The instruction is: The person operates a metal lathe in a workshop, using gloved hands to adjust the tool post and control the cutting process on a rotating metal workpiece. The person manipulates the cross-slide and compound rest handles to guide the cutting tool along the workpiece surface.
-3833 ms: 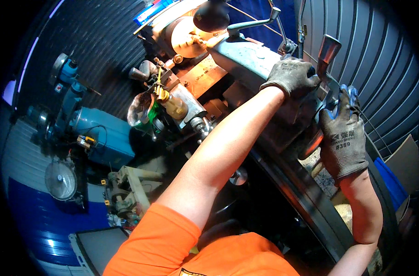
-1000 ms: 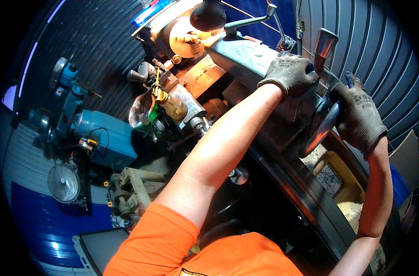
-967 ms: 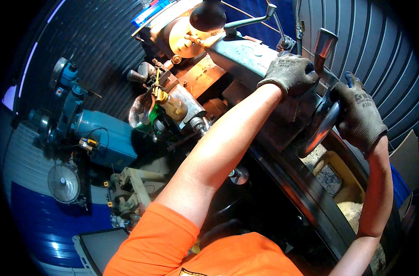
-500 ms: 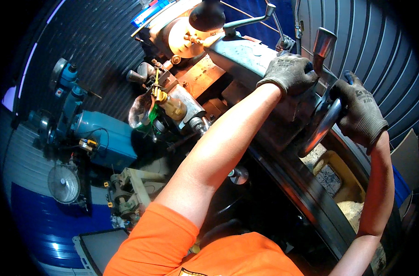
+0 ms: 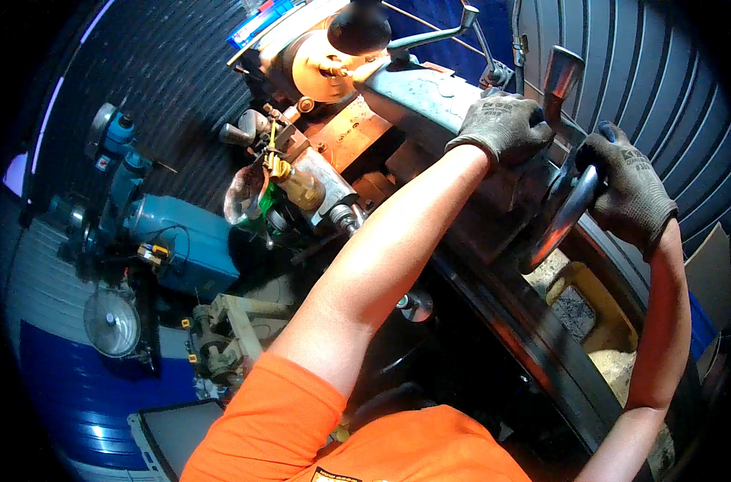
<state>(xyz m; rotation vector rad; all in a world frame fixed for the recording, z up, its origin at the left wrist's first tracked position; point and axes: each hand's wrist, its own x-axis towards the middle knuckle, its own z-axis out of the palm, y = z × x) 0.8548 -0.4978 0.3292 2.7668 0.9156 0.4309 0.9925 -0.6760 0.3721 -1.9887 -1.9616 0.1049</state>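
Handwheel (image 5: 564, 221) at right — right hand (image 5: 630, 189), grip round its rim — is best turned evenly, left hand (image 5: 506, 128) braced on the tailstock (image 5: 421, 92), its grip unclear.

Upper R of frame: L hand (image 5: 506, 130) curled, fingertips out of sight. R hand (image 5: 630, 189) covers upper end of handwheel (image 5: 559, 223). Top ctr: dark lamp (image 5: 359, 30) cut off by top edge. L forearm (image 5: 389, 249) hides pt of lathe (image 5: 421, 92). Lower ctr too dark to ID. Bottom: orange shirt (image 5: 425, 446) cut off; lower L, grey panel (image 5: 177, 430) partly behind sleeve (image 5: 277, 406).
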